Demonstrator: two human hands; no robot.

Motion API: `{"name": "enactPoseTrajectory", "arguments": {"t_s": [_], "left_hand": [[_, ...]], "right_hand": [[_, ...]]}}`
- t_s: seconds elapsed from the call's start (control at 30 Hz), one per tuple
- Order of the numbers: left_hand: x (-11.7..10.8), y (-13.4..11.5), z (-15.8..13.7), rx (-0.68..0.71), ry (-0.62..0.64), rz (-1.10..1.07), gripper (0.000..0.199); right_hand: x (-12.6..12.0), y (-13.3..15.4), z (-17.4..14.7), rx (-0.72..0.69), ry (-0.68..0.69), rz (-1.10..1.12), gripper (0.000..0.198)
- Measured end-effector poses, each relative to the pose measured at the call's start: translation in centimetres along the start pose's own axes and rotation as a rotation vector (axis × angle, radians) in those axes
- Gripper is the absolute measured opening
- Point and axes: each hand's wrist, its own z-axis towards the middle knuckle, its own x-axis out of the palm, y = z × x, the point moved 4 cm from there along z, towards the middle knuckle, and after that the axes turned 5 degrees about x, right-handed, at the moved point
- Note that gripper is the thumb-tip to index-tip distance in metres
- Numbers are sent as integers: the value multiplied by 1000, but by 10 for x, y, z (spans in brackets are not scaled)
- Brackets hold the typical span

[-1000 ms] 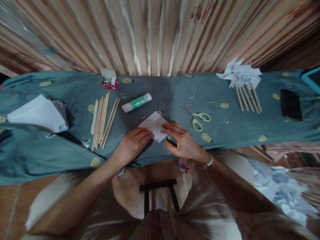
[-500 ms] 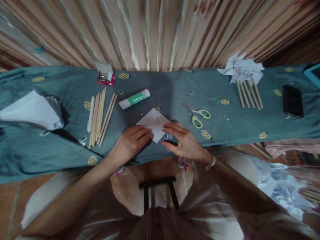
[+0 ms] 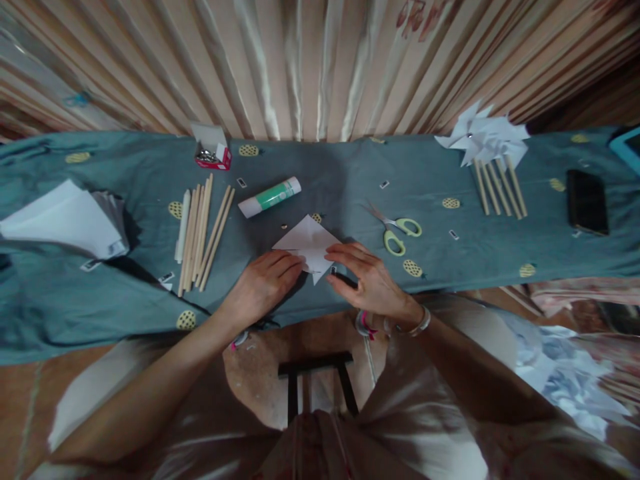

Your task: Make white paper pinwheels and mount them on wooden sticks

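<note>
A square of white paper (image 3: 309,233) lies cornerwise on the cloth in front of me, with slits and a loose, lifted flap near its close corner. My left hand (image 3: 265,283) holds its left side, the fingers together and pressed on the paper. My right hand (image 3: 367,277) grips the right side, fingertips on top and the thumb a little apart at the near edge. Beyond the paper rests a glue stick (image 3: 270,197), green and white. Scissors (image 3: 393,227) with light green handles lie to the right, blades parted.
Wooden sticks (image 3: 197,233) lie left beside a white candle-like stick (image 3: 183,225). Behind them stands an opened red box (image 3: 213,157) of small metal pieces. A paper stack (image 3: 65,220) sits far left. Paper pinwheels (image 3: 487,137) and a black phone (image 3: 587,201) are at right.
The flap at the paper's near corner has shifted, and its lower edge looks different. My right fingers have moved slightly on the paper; my left hand stays in place.
</note>
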Motion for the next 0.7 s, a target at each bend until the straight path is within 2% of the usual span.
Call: {"name": "enactPoseTrajectory", "arguments": {"t_s": [0.13, 0.33, 0.57, 0.7], "left_hand": [[-2, 11, 3, -145, -92, -117, 16], [-17, 25, 7, -377, -167, -242, 18], [-20, 23, 10, -381, -204, -299, 17], [-20, 33, 8, -489, -276, -339, 13]], "right_hand": [[-4, 0, 2, 33, -34, 10, 24], [-14, -1, 6, 48, -116, 27, 25], [-16, -2, 6, 29, -157, -30, 26], [-17, -4, 7, 63, -159, -20, 25]]}}
